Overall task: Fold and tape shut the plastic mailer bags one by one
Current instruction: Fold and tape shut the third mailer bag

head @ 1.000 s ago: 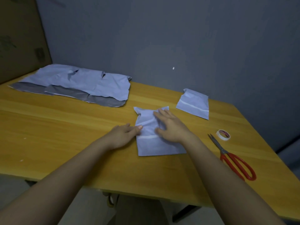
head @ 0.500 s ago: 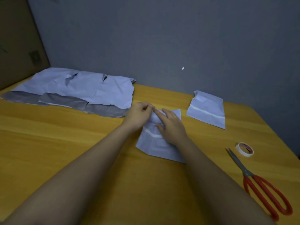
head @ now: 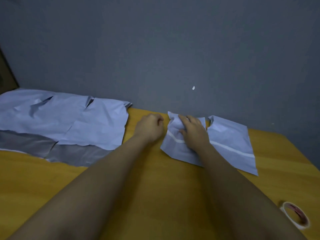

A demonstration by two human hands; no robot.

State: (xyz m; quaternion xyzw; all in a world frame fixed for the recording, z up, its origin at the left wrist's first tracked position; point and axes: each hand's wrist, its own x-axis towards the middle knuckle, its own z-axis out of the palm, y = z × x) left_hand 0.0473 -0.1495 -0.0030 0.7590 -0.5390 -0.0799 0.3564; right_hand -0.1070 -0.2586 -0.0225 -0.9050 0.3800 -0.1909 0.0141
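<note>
The right hand [head: 194, 134] lies on top of a small folded mailer bag [head: 174, 148], near the far edge of the yellow wooden surface [head: 155, 187] and close to the grey wall [head: 173, 49]. Its fingers [head: 184, 119] are spread and a little bent, and they press the crumpled upper part of the bag down; the thumb touches the bag just above its white tape strip [head: 173, 136]. The left hand [head: 149, 128] rests on the surface just beside the left edge of this bag. Its fingers are curled into a loose fist, and I cannot see anything held inside them.

A second folded mailer bag [head: 230, 141], also with a white strip across it, lies just to the right of the first one, and their edges almost meet. To the left, a pile of flat unfolded mailer bags [head: 65, 122] lies along the wall, with their grey inner sides showing at the near edge. A roll of tape [head: 297, 215] stands at the near right corner of the surface, well apart from the bags.
</note>
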